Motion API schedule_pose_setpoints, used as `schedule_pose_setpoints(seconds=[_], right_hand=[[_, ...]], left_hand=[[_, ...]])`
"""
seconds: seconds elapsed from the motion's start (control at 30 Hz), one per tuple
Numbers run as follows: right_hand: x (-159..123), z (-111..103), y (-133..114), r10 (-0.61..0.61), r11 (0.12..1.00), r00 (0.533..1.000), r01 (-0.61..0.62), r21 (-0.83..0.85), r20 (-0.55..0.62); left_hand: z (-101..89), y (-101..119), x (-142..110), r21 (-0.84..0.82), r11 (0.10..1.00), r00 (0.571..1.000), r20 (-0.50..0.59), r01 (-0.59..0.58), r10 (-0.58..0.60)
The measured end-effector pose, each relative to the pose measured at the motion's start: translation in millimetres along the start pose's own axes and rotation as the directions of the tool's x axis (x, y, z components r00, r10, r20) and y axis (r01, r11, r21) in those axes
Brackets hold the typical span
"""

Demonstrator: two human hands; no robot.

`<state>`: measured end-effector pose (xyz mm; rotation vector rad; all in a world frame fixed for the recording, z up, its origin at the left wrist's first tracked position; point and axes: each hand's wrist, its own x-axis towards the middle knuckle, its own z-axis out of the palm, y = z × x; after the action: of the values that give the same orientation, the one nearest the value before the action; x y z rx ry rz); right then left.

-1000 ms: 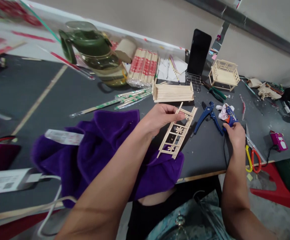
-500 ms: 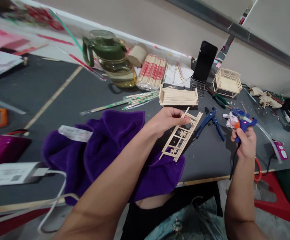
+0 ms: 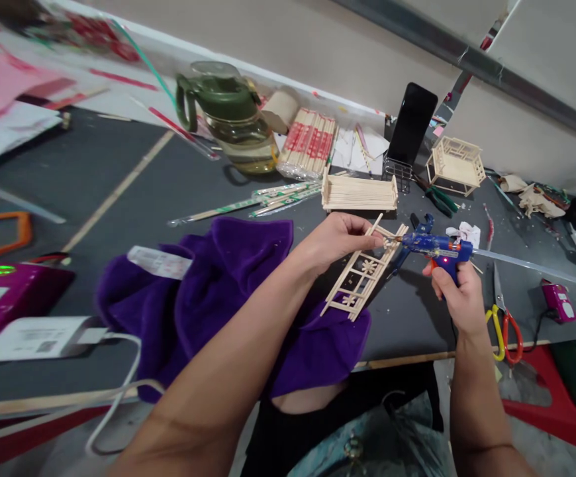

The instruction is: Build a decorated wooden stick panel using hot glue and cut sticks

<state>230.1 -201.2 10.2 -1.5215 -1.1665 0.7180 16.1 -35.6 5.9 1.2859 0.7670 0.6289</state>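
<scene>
My left hand [image 3: 345, 240] pinches the upper end of a small wooden stick frame [image 3: 355, 283], a ladder-like lattice with flower-shaped inserts. The frame slants above the purple cloth [image 3: 248, 291]. In my right hand [image 3: 459, 291] is a blue hot glue gun [image 3: 439, 250], its small light glowing red and a long clear glue stick [image 3: 536, 260] coming out of its back. The gun's nozzle points left and meets the frame's upper end, close to my left fingertips; exact contact is hard to make out. Blue cutting pliers [image 3: 403, 255] lie partly hidden behind the gun.
Behind the frame stand a bench-like stick piece [image 3: 360, 193] and a small stick-built model [image 3: 455, 165]. A phone [image 3: 411, 122], a glass jug [image 3: 238, 142] and bundled sticks [image 3: 308, 142] line the wall. Scissors [image 3: 500, 318] lie right, near the table edge; a white adapter [image 3: 40, 338] lies left.
My right hand has moved left with the glue gun and turned it, bringing the nozzle to the frame. The scissors are now uncovered. My left hand keeps its hold.
</scene>
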Motion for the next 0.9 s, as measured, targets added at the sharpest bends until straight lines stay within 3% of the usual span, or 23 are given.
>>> schedule_pose_setpoints(seconds=[0.9], right_hand=[[-2.0, -2.1, 2.5, 0.016, 1.0, 1.0, -0.016, 0.026, 0.013]], left_hand=[[-0.5, -0.3, -0.5, -0.015, 1.0, 1.0, 0.0, -0.008, 0.008]])
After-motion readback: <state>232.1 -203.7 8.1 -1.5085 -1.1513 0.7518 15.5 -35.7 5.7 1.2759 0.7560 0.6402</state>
